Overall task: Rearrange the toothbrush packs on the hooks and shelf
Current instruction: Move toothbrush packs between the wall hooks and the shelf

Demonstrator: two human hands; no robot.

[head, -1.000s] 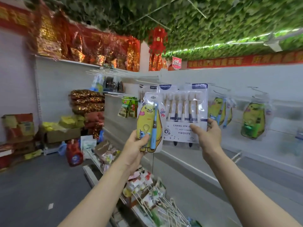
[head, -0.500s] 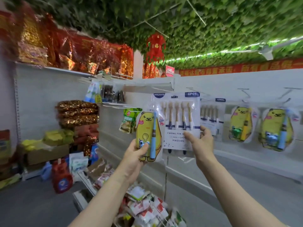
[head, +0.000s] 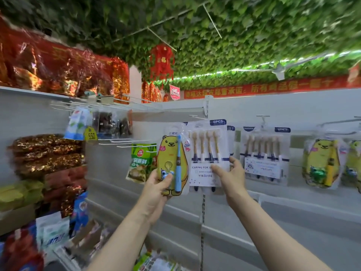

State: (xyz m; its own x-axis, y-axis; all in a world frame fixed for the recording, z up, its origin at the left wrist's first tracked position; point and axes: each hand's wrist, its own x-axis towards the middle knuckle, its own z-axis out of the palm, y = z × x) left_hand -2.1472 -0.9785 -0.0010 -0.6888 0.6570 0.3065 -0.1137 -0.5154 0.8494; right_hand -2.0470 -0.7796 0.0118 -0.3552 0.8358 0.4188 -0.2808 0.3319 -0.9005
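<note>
Head | left hand point(head: 156, 187) raised, gripping bear pack point(head: 170, 153) | right hand point(head: 233, 175) pinching six-brush pack point(head: 207, 145)

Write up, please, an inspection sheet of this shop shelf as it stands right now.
Surface: white back panel fitted with wire hooks.
Job's things: yellow bear pack and six-piece pack are in hand; a second six-piece pack and another bear pack hang to the right.
Clutter: green snack bags, yellow price tag, red-gold parcels at left.
Grippers: left hand grips the yellow bear pack's lower end; right hand pinches the six-piece pack, thumb in front.
Cables: nothing seen.
Surroundings: leaf-covered ceiling, red ornament, red banner.
</note>
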